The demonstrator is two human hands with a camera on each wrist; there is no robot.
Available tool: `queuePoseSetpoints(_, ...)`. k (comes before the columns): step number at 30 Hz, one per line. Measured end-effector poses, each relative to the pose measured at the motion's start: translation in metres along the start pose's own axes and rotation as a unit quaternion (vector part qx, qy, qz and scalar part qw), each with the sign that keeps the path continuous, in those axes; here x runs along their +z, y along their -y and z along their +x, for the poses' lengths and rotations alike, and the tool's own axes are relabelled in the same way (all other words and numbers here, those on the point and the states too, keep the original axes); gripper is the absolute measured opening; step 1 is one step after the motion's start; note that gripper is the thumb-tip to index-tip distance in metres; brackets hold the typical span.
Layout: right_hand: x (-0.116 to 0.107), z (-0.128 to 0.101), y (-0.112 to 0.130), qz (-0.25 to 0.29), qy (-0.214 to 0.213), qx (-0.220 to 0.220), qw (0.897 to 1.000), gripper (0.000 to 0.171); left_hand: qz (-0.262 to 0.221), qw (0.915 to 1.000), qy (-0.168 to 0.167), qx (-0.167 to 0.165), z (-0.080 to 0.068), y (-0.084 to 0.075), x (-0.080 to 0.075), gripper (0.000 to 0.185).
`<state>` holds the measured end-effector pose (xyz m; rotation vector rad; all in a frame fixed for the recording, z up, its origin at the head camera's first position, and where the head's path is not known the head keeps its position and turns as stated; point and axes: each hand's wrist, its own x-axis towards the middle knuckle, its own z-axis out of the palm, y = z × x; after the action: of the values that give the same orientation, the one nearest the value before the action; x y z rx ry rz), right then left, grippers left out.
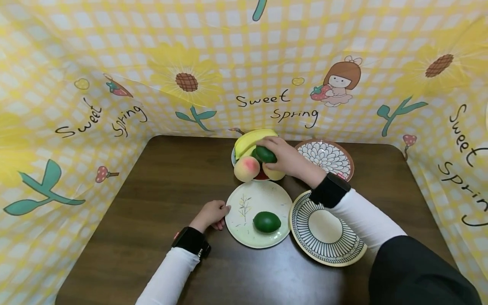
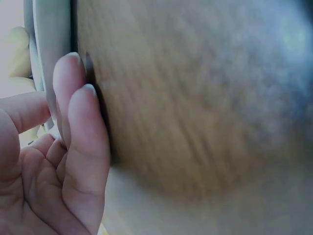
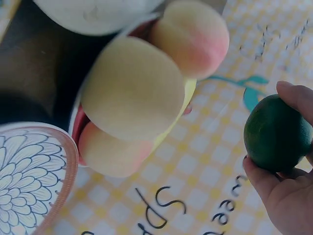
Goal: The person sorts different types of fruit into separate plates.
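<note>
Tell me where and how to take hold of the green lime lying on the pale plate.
Come straight down from above and pinch the lime across its narrower width. It lies alone on the pale plate, long axis running left to right, so both sides are free for the grip.

You've got a striped plate (image 1: 324,228) front right, just beside the cream one. A flower-pattern plate (image 1: 327,157) sits back right. A dark wooden table (image 1: 160,186) carries everything. A yellow checked backdrop (image 1: 244,55) with sunflowers and "Sweet Spring" lettering wraps three sides. A banana (image 1: 251,139) and peaches (image 1: 246,168) sit in the bowl.
</note>
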<state>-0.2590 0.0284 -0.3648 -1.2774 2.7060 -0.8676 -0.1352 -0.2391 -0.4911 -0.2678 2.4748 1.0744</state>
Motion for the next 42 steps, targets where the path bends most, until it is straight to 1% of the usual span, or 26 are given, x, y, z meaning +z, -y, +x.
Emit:
queuePoseSetpoints(4, 0.008, -0.021, 0.009, -0.020, 0.011, -0.048, 0.999, 0.061, -0.002, 1.0000, -0.002, -0.002, 0.000, 0.000, 0.002, 0.036)
queuePoseSetpoints(8, 0.019, -0.038, 0.011, -0.040, 0.031, -0.074, 0.996, 0.061, 0.001, 1.0000, -0.004, 0.001, 0.000, 0.000, 0.003, 0.036)
queuePoseSetpoints(12, 0.031, -0.048, 0.007, -0.061, 0.044, -0.120, 0.990, 0.062, 0.003, 1.0000, -0.009, -0.002, -0.001, 0.000, 0.002, 0.037)
queuePoseSetpoints(15, 0.040, -0.053, 0.002, -0.066, 0.058, -0.142, 0.986, 0.063, -0.001, 0.9999, -0.014, -0.006, -0.001, 0.001, 0.000, 0.037)
queuePoseSetpoints(22, 0.061, -0.064, -0.011, -0.078, 0.101, -0.129, 0.983, 0.061, -0.001, 0.9999, -0.013, -0.001, -0.001, 0.001, -0.001, 0.036)
queuePoseSetpoints(28, 0.075, -0.072, -0.018, -0.063, 0.155, -0.084, 0.982, 0.061, 0.000, 0.9999, -0.010, -0.003, -0.002, -0.001, 0.000, 0.036)
queuePoseSetpoints(31, 0.080, -0.073, -0.018, -0.056, 0.179, -0.076, 0.979, 0.062, 0.001, 1.0000, -0.010, -0.002, -0.002, -0.002, 0.000, 0.037)
queuePoseSetpoints(38, 0.082, -0.074, -0.015, -0.046, 0.186, -0.076, 0.978, 0.062, 0.002, 1.0000, -0.007, 0.001, -0.002, -0.003, -0.001, 0.037)
queuePoseSetpoints(42, 0.081, -0.075, -0.015, -0.051, 0.186, -0.076, 0.978, 0.063, 0.002, 1.0000, -0.005, 0.002, -0.001, -0.002, -0.001, 0.037)
